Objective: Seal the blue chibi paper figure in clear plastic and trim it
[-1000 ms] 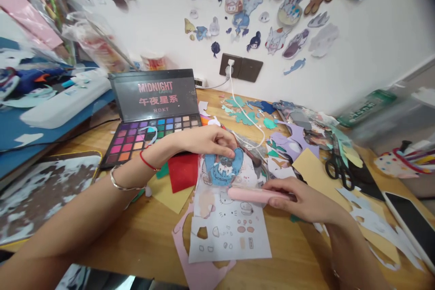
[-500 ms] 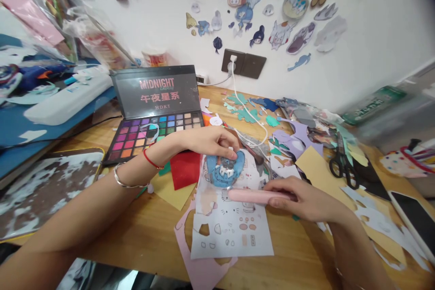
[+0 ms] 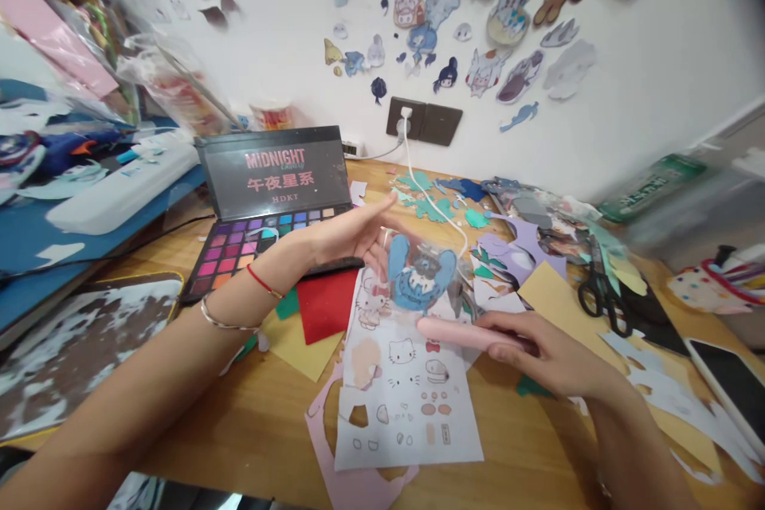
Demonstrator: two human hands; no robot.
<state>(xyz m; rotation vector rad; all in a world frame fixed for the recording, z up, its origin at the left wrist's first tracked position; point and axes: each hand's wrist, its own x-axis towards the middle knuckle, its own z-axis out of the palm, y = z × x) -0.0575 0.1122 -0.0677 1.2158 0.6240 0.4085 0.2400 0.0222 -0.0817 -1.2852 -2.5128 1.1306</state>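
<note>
My left hand (image 3: 357,243) is open, thumb raised and fingers apart, just left of a blue long-eared character cutout (image 3: 418,287) in clear film. Whether its fingertips touch the film I cannot tell. The cutout looks tilted up above the white printed sheet (image 3: 412,406). In my right hand (image 3: 538,351) is a pink, rounded, stick-shaped tool (image 3: 460,332), its tip pointing left at the cutout's lower edge. Its exact kind does not show. Line drawings of a cat-like face and small shapes cover the sheet, which lies over a pink paper scrap (image 3: 335,454).
Behind my left arm stands an opened eyeshadow palette (image 3: 272,175). Red felt (image 3: 327,303) lies left of the sheet. To the right are paper scraps (image 3: 562,303), black scissors (image 3: 603,295) and a phone (image 3: 726,386). A white cable (image 3: 433,203) runs from the wall socket.
My left hand has come off the cutout, moving left and opening. The cutout has shifted right and tilted up, uncovering more of the sheet. The pink tool has moved slightly right.
</note>
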